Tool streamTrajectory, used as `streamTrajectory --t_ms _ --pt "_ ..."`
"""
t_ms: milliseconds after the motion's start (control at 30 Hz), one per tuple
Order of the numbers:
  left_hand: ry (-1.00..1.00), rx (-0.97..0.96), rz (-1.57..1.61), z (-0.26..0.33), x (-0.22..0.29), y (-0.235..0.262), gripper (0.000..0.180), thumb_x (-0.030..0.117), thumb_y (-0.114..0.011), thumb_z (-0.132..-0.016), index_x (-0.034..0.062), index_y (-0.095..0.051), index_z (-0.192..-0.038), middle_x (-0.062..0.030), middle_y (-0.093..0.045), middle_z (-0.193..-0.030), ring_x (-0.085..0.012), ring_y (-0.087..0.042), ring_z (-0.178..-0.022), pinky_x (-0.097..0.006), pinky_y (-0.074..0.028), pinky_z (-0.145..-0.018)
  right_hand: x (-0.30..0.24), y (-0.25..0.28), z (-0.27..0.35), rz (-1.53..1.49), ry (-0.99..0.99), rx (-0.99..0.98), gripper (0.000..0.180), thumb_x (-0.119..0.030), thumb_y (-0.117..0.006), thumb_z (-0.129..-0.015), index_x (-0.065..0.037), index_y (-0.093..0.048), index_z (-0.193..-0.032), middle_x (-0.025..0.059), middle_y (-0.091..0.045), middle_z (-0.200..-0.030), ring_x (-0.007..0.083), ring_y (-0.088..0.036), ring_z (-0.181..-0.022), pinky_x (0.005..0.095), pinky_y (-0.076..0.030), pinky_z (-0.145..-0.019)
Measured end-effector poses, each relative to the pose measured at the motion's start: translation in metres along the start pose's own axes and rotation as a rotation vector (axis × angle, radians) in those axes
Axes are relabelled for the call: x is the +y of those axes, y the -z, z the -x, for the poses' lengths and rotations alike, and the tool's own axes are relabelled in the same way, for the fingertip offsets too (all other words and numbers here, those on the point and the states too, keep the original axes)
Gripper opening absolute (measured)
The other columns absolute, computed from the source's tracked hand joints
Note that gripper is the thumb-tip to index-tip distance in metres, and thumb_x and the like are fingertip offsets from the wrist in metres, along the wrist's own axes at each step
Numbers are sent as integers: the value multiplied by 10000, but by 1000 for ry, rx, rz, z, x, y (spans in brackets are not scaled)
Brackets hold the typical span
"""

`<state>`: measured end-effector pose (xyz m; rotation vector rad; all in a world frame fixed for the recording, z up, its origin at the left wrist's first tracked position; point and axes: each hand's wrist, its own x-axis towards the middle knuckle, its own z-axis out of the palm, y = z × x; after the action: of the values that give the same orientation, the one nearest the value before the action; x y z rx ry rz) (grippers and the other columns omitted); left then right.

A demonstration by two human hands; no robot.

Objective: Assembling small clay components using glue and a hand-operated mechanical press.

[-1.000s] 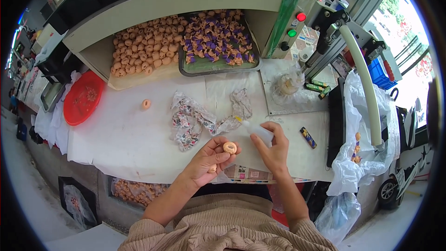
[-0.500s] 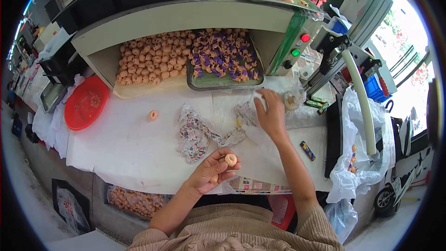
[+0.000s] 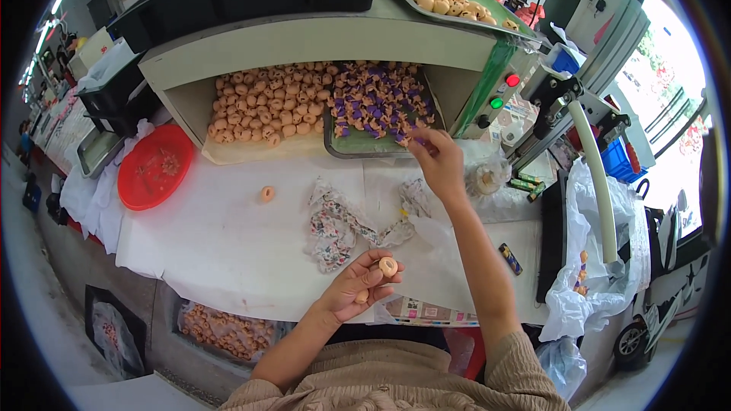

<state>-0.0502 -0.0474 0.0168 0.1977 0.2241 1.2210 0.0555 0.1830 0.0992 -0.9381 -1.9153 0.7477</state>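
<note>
My left hand [image 3: 352,289] is closed around small hollow peach-coloured balls. One ball [image 3: 388,266] shows its round opening at my fingertips, and another ball [image 3: 362,297] sits lower against the palm. My right hand [image 3: 442,164] reaches to the front edge of a dark tray [image 3: 362,155], its thumb and fingers drawn together beside the small purple-and-peach figures [image 3: 381,99] lying there. Whether a figure is between those fingertips is too small to make out. To the left of the tray lies a heap of similar hollow balls [image 3: 266,106].
A single ball [image 3: 267,194] lies on the white-covered table [image 3: 228,251], left of a crumpled floral cloth [image 3: 331,224]. A red basin [image 3: 156,167] stands at left. A lever machine [image 3: 594,167] stands at right, near a small dark tube [image 3: 510,259].
My right hand has shifted left to the tray's front edge, and its fingers have drawn together. My left hand keeps hold of the balls. The whole view has shifted slightly.
</note>
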Motion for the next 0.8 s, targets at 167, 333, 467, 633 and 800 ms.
streamTrajectory --t_ms 167,333,467,633,800 --pt "-25 75 -4 -3 -7 15 365 85 -592 -906 116 -490 -1256 -119 -571 -1207 -200 -619 -1050 -276 -587 -799 -36 21 102 -335 -395 -156 145 -58 -651 -858 24 -669 -977 37 -655 -881 80 -595 -778 213 -478 -695" --pt "-64 148 -196 -13 -27 11 366 102 -629 -887 93 -516 -1235 -53 -586 -1140 -175 -619 -1018 -266 -565 -823 -33 31 174 -299 -331 -121 160 -12 -689 -824 15 -675 -981 57 -659 -897 108 -627 -811 225 -504 -719" --pt "-68 176 -236 -15 -45 0 369 64 -631 -879 69 -521 -1232 -64 -590 -1136 -183 -625 -1006 -278 -567 -826 -30 48 192 -242 -269 -73 158 -20 -711 -808 7 -690 -962 77 -660 -897 127 -643 -796 235 -516 -704" --pt "-91 221 -277 -16 -68 -11 344 27 -638 -864 60 -556 -1197 -85 -614 -1102 -194 -638 -983 -302 -575 -821 -37 70 202 -151 -188 -28 135 -31 -728 -791 13 -703 -916 74 -661 -805 118 -642 -733 233 -507 -649" --pt "-124 283 -355 -21 -89 -18 280 6 -643 -854 45 -601 -1128 -97 -641 -1033 -204 -666 -899 -314 -591 -781 -32 88 213 -216 -244 -68 129 -34 -723 -793 8 -707 -915 80 -657 -769 112 -636 -690 230 -499 -630"
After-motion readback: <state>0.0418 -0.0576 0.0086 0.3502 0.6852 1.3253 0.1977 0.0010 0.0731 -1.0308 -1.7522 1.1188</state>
